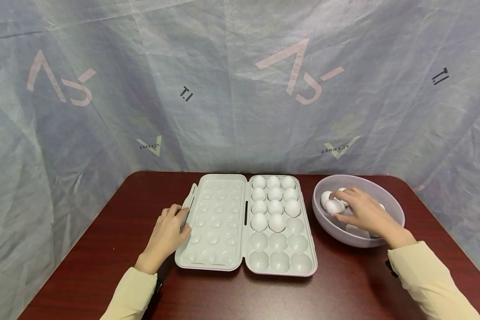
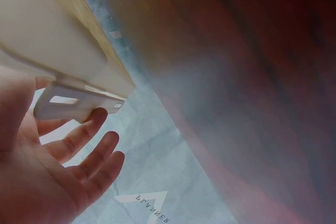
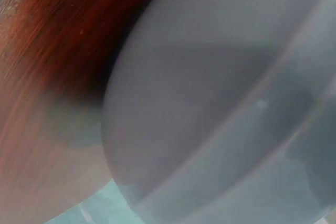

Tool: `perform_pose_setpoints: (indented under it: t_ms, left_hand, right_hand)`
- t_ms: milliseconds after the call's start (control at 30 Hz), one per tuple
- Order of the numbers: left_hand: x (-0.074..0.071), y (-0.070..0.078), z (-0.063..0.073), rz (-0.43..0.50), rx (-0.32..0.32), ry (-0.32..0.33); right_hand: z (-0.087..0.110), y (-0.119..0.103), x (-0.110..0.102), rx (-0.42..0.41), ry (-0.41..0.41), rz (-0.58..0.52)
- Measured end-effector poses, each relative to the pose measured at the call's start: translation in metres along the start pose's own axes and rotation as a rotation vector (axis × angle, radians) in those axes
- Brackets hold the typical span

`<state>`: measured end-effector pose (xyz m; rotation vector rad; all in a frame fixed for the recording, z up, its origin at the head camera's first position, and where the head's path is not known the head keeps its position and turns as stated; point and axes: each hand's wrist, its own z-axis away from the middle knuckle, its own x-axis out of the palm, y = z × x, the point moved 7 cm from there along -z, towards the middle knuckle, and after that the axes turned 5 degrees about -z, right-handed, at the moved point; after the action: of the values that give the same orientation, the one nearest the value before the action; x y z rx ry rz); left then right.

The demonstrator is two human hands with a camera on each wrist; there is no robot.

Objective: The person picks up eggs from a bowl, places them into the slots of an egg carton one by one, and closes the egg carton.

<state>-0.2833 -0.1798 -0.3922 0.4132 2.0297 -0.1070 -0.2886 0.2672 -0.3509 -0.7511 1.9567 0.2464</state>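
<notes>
A white plastic egg carton (image 1: 246,262) lies unfolded on the table. Its lid (image 1: 214,222) is on the left, and the cupped half on the right bears white eggs (image 1: 275,194) in its far rows. My left hand (image 1: 166,233) holds the lid's left edge by the latch flap (image 2: 79,103); the left wrist view has the flap between thumb side and fingers. Over the pale purple bowl (image 1: 358,240) on the right, my right hand (image 1: 366,213) pinches a white egg (image 1: 334,206). More eggs lie in the bowl, partly hidden by that hand. The right wrist view shows mostly the bowl's outer wall (image 3: 210,103).
The dark red wooden table (image 1: 208,295) has its back edge against a grey printed sheet (image 1: 232,89), which hangs behind and at both sides. Bare cups (image 1: 279,261) fill the carton's near rows. A narrow strip of table separates carton and bowl.
</notes>
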Motion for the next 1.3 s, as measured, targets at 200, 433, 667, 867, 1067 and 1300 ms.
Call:
perform_pose_setpoints:
  t_ms: [200, 433, 667, 867, 1067, 1300]
  left_hand:
    - [0.0, 0.0, 0.0, -0.004, -0.001, -0.001]
    - [0.001, -0.001, -0.001, -0.001, 0.0, 0.0]
    - [0.001, -0.001, -0.001, 0.002, 0.002, 0.001]
    - [0.001, -0.001, -0.001, 0.004, 0.006, 0.001]
    - [0.0, -0.001, -0.001, 0.002, 0.008, 0.01]
    - [0.002, -0.001, -0.001, 0.001, 0.005, 0.001]
  right_hand:
    - [-0.008, -0.008, -0.005, -0.063, 0.078, -0.01]
    - [-0.02, -0.02, -0.009, -0.03, 0.094, -0.055]
    - [-0.027, -0.038, -0.008, -0.123, 0.114, -0.083]
    - [-0.034, -0.051, -0.007, -0.199, 0.156, -0.089]
    - [-0.038, -0.061, -0.002, -0.187, 0.137, -0.094]
    - [-0.037, -0.071, 0.016, -0.219, 0.07, -0.083]
